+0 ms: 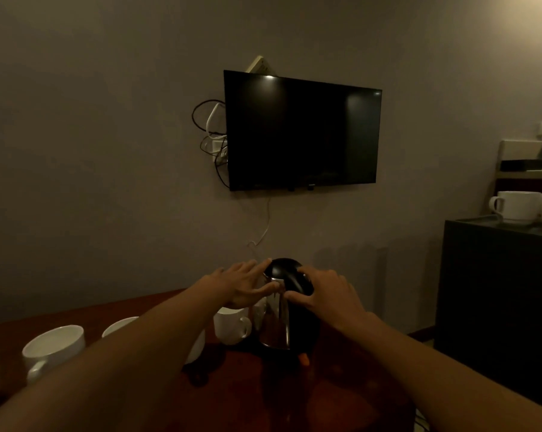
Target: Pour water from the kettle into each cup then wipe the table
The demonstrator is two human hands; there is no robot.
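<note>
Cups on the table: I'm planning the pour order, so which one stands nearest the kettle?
The white cup just left of the kettle, under the left hand; the others sit farther left.

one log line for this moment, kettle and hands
stage: pre-pour | kettle: upright on table | right hand: grips handle | left hand: touches lid | cup: beside kettle, left

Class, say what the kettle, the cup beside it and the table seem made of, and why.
Kettle: mirror-like body, probably polished steel; glossy black lid and handle, likely plastic. Cup: smooth white, likely glazed ceramic. Table: reddish-brown with soft sheen, seemingly varnished wood.
</note>
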